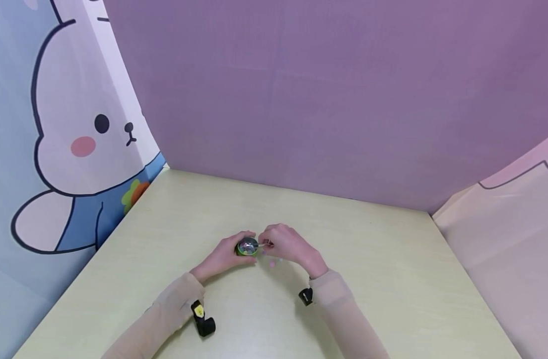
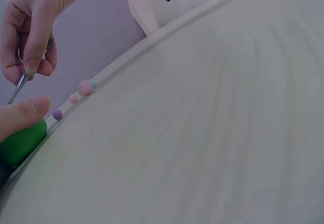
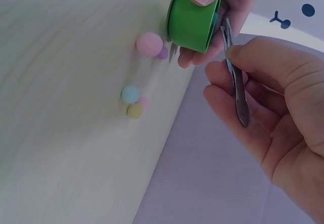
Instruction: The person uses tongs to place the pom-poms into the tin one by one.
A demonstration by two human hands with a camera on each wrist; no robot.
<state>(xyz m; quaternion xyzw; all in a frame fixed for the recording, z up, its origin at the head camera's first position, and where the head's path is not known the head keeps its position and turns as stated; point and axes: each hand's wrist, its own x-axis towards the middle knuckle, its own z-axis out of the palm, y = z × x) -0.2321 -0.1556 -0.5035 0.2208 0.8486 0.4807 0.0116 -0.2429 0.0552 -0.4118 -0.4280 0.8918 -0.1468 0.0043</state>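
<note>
At the bench (image 1: pixel 390 284), our left hand (image 1: pixel 225 256) grasps a green container (image 3: pixel 191 24) while our right hand (image 1: pixel 288 244), its grip pinching metal tweezers (image 3: pixel 239 92), holds their tips near the rim; small coloured balls (image 3: pixel 149 45) lie just beside.

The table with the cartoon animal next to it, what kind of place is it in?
Maybe a small play or craft booth, though I can't be sure: a pale tabletop stands against a purple backdrop, with a cartoon animal printed alongside.
</note>
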